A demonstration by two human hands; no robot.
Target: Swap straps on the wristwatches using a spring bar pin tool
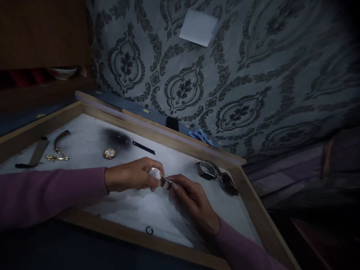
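Observation:
Between thumb and fingers my left hand (140, 174) grips a round silver watch (155, 173), seen near the middle of the head view. My right hand (191, 200) pinches the dark watch strap (166, 183) that runs from the case. Both hands are closed and sit just above the white surface of a wooden-rimmed tray (123, 204). A gold watch case (109, 153) lies beyond my left wrist, and a dark flat blade-like strip (143, 147) rests beyond my left fingers. My fingers hide part of the watch and strap.
On the tray's left lie a grey-green strap (38, 153), a dark strap (60, 139) and gold pieces (57, 158). At right are a dark-framed watch (208, 170) and a brown item (229, 184). A small black ring (149, 230) lies near the front rim. Behind stands a patterned wall (184, 88).

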